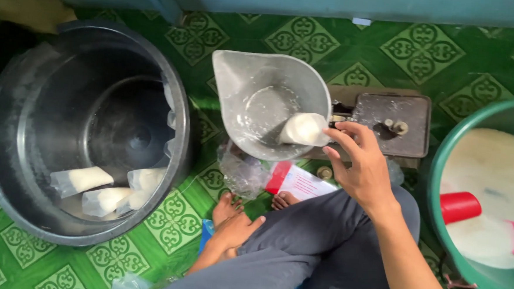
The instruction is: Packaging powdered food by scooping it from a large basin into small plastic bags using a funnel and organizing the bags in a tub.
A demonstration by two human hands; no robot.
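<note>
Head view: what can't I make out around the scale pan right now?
- Small bag in the pan: the right hand covers its end.
- Scale: front hidden behind pan and hand.
- Green tub: cut off at the right edge.
- Left hand: palm hidden.

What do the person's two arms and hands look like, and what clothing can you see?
Both arms are bare to the edge of the picture: no sleeves, gloves, watch or rings show. The right hand has slim fingers with short nails. The left hand is equally bare. The person wears grey trousers, and the feet are bare.
</note>
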